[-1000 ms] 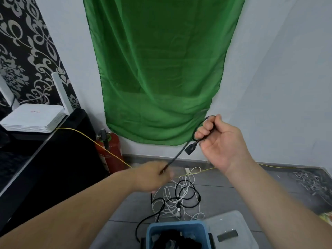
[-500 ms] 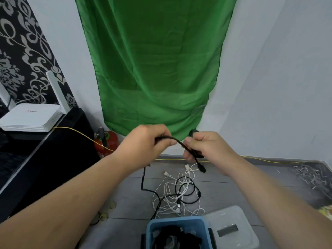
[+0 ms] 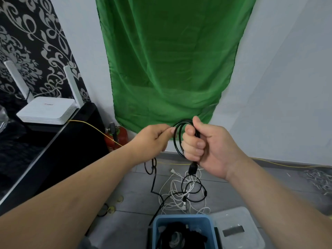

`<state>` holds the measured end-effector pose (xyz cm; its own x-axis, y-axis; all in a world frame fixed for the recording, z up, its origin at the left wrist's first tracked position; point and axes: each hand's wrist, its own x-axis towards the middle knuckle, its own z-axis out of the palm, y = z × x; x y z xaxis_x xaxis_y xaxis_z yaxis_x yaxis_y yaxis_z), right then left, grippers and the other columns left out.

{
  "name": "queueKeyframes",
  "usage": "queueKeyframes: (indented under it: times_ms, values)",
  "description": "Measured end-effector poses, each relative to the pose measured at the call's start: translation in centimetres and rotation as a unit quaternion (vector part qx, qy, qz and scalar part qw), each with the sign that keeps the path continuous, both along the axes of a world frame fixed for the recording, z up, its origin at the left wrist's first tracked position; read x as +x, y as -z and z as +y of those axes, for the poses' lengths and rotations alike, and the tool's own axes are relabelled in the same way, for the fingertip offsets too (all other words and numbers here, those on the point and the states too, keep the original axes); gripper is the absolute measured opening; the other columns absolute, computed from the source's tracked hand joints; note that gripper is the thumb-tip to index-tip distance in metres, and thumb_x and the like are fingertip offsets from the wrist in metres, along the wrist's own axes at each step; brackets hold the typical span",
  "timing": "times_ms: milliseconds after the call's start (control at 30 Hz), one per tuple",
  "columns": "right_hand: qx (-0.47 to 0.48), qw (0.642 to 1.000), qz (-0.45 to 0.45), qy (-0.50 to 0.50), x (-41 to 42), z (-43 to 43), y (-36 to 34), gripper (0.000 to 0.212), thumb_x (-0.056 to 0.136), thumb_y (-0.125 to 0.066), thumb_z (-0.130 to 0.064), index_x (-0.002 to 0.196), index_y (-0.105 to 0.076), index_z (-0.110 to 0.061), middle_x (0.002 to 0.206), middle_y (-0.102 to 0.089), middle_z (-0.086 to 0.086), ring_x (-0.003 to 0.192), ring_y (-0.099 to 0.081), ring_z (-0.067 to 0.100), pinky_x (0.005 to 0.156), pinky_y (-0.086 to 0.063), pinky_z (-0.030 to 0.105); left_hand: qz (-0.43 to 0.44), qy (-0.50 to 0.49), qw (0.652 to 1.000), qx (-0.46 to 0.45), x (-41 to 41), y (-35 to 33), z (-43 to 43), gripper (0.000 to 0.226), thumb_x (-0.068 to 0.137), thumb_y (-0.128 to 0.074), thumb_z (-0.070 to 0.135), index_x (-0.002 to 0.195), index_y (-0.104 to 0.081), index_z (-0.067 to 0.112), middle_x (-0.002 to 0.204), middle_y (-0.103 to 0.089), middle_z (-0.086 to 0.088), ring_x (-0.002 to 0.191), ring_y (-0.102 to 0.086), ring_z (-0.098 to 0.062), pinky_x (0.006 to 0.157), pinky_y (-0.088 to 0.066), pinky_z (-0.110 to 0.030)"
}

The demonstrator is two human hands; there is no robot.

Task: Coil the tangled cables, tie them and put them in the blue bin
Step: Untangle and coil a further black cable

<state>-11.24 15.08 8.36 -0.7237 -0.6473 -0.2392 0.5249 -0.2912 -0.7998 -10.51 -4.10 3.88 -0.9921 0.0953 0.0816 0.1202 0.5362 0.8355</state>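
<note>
Head view: black cable (image 3: 175, 141) was stretched straight a second ago, now it's looped in the fisted right hand (image 3: 210, 146), left hand (image 3: 152, 139) pinching slack at its 9 o'clock. Coiling's underway; blue bin (image 3: 181, 218) waits at 6 o'clock.

The left forearm (image 3: 80, 186) and right forearm (image 3: 269, 194), both bare, reach forward and angle inward until the hands nearly meet. The right hand (image 3: 206, 144) is a fist, thumb up, fingers curled round loops of the black cable (image 3: 177, 141). Just beside it, the left hand (image 3: 152, 139) pinches the same cable between thumb and fingertips.
</note>
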Motion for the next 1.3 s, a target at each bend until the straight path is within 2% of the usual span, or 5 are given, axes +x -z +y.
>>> queueKeyframes:
  times_ms: [167, 333, 667, 1033, 1300]
  values:
    - [-0.086, 0.987, -0.018, 0.137, -0.9, 0.5, -0.5, 0.039, 0.108, -0.039, -0.037, 0.078, -0.053, -0.016, 0.055, -0.034, -0.003, 0.050, -0.028, 0.014, 0.051, -0.032, 0.027, -0.166, 0.071, 0.977, -0.109, 0.6, 3.6, 0.0, 0.020, 0.106, -0.049, 0.035, 0.100, -0.060, 0.019, 0.073, -0.064, 0.001, 0.062, -0.061, -0.011, 0.071, -0.059, -0.036]
    - [-0.086, 0.962, -0.038, 0.255, -1.9, 0.9, 0.3, 0.036, 0.107, -0.045, -0.038, 0.085, -0.058, -0.014, 0.065, -0.050, 0.000, 0.055, -0.047, 0.015, 0.064, -0.044, 0.029, -0.160, 0.129, 0.963, -0.175, 1.4, 3.7, 2.1, 0.014, 0.105, -0.046, 0.026, 0.112, -0.057, 0.021, 0.089, -0.066, 0.003, 0.079, -0.062, -0.016, 0.073, -0.053, -0.031]
    - [0.206, 0.911, 0.186, 0.305, -3.3, 2.8, 2.9, 0.030, 0.103, -0.060, -0.027, 0.087, -0.066, -0.002, 0.071, -0.071, 0.014, 0.064, -0.063, 0.024, 0.065, -0.055, 0.035, 0.024, 0.178, 0.948, -0.262, 2.1, 0.3, 5.4, 0.013, 0.100, -0.052, 0.027, 0.102, -0.061, 0.018, 0.094, -0.069, -0.008, 0.085, -0.061, -0.030, 0.075, -0.052, -0.039]
    - [0.457, 0.845, 0.272, 0.062, -2.1, 2.2, 2.6, 0.041, 0.106, -0.051, -0.035, 0.083, -0.069, -0.007, 0.064, -0.071, 0.007, 0.060, -0.063, 0.018, 0.065, -0.051, 0.034, 0.284, 0.021, 0.926, -0.247, -1.3, -0.4, -0.7, 0.027, 0.096, -0.056, 0.045, 0.096, -0.071, 0.023, 0.087, -0.062, 0.007, 0.081, -0.063, -0.019, 0.065, -0.054, -0.040]
    - [0.230, 0.963, 0.120, -0.074, -0.3, 0.6, 1.1, 0.050, 0.109, -0.036, -0.043, 0.074, -0.054, -0.013, 0.054, -0.031, 0.003, 0.049, -0.026, 0.017, 0.050, -0.024, 0.029, 0.204, -0.141, 0.899, -0.361, -0.9, -0.3, -2.0, 0.074, 0.088, -0.024, 0.085, 0.062, -0.050, 0.020, 0.055, -0.045, 0.005, 0.061, -0.059, -0.026, 0.062, -0.045, -0.032]
